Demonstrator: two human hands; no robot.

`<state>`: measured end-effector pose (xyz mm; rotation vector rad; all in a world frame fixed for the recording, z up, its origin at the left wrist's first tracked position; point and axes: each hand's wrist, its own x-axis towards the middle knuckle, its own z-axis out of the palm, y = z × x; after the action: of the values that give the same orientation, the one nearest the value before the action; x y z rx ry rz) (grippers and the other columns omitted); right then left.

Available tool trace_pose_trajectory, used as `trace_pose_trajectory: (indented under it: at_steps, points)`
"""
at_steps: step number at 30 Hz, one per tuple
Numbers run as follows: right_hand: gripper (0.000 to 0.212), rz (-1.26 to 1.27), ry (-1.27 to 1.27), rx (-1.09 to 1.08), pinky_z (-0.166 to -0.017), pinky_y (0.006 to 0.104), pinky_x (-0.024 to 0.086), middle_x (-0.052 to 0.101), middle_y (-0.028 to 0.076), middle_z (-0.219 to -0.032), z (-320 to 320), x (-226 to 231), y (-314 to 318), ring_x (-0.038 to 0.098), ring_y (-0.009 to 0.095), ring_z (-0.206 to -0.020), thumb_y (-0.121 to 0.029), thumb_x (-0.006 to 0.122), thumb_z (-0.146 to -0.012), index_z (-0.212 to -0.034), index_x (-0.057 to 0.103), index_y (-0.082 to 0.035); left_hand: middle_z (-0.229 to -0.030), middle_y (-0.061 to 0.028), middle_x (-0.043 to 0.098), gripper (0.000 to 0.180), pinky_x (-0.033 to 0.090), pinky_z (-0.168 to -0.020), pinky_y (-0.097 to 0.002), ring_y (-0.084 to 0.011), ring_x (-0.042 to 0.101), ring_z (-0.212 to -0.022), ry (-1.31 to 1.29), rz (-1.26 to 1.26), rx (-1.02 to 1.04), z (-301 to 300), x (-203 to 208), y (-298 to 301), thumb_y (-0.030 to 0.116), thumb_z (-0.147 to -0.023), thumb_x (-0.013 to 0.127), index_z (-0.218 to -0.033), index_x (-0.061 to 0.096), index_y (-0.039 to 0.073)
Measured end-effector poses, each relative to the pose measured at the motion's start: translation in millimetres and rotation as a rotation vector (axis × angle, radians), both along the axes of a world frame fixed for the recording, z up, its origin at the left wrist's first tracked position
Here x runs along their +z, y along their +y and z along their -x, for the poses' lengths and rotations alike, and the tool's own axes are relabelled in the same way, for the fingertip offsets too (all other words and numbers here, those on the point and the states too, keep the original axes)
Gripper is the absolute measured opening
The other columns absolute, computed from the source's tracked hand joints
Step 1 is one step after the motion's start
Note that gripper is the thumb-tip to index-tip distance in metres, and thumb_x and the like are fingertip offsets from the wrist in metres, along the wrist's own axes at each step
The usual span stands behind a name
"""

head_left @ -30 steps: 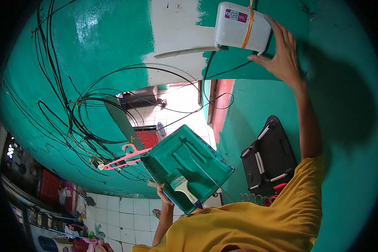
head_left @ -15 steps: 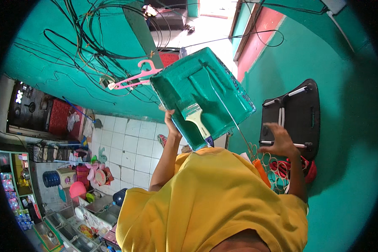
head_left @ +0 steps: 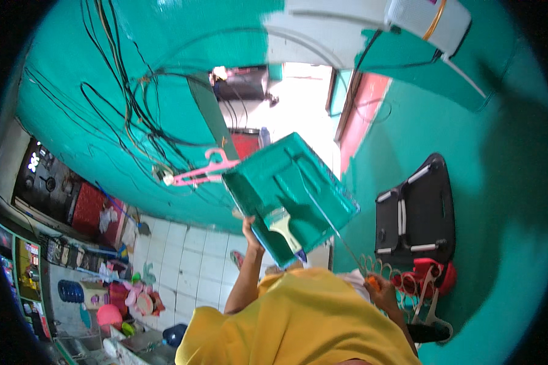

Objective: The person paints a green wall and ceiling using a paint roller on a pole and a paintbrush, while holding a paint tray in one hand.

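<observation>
My left hand [head_left: 252,236] is closed on the left edge of a paint tray [head_left: 268,246] coated in wet green paint, held tilted before me. A flat paintbrush [head_left: 282,227] with a cream handle and dark blue tip lies across the tray's near left part. The thin metal rod of a paint roller [head_left: 349,250] runs from the tray to an orange handle at my right side. My right hand [head_left: 382,295] is wrapped round that handle. The roller's head is hard to make out among the green paint.
Ahead is a green wall [head_left: 225,42] with an unpainted white patch [head_left: 313,39], loose black cables [head_left: 128,115] and a pink hanger [head_left: 204,173]. A white box [head_left: 429,24] hangs above. At right are a black folding table [head_left: 417,213] and several hangers [head_left: 429,298]. White floor tiles [head_left: 192,267] lie left.
My right hand was open beside the orange handle and is now closed round it. The view has tilted up, showing more of the wall and the white box.
</observation>
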<state>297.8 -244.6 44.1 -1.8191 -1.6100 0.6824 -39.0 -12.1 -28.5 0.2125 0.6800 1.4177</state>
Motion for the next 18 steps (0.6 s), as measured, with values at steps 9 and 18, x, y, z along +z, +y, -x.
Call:
trace_pose_trajectory:
  at_steps: [9,18]
  points:
    - [0.032,-0.081,0.160,-0.240,-0.046,0.0258,0.040,0.056,0.004,-0.057,-13.2,-37.5,-71.9,0.050,0.008,-0.050,-0.035,0.065,-0.080,-0.082,0.062,-0.003,-0.094,-0.0102,0.060,0.040,0.048,-0.080,-0.0390,-0.0280,0.058,-0.086,-0.097,0.048,-0.033,4.8,2.9,2.4,0.030,-0.069,0.054,-0.101,0.055,0.006]
    - [0.024,-0.054,0.132,-0.151,-0.052,0.0285,0.042,0.057,0.007,-0.060,-26.7,-46.4,-55.3,0.050,0.012,-0.055,-0.024,0.061,-0.085,-0.080,0.061,-0.001,-0.092,-0.0053,0.054,0.039,0.044,-0.082,-0.0370,-0.0223,0.053,-0.089,0.025,0.018,0.032,15.2,13.3,2.2,0.033,-0.068,0.060,-0.100,0.053,0.011]
